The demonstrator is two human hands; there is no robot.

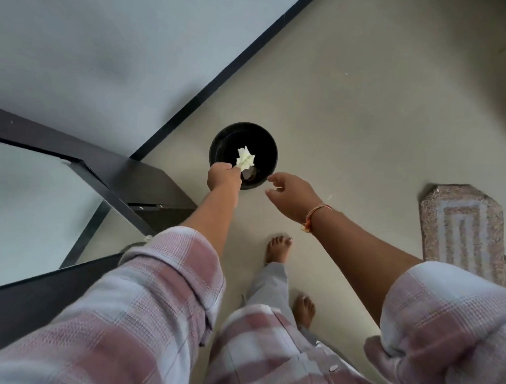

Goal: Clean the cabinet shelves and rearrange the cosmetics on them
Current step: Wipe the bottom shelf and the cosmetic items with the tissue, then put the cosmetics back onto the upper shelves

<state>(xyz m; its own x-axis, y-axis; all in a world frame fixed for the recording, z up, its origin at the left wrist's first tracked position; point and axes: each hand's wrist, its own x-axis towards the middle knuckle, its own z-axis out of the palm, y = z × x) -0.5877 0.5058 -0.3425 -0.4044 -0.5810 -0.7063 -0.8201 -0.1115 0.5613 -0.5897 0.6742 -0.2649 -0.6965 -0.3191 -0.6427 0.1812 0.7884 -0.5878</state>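
Waste-disposal step, by appearance: the left hand (224,176) pinches a crumpled white tissue (245,158) above the black bin (264,141) on the floor (373,110), the right hand (294,195) hovers empty beside its rim, fingers spread; next move likely requires releasing the pinch over the opening.

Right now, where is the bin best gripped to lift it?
Probably the bin by its near-right rim, from above: it stands upright and open, the right hand is beside it, empty, and the left hand pinches a tissue.
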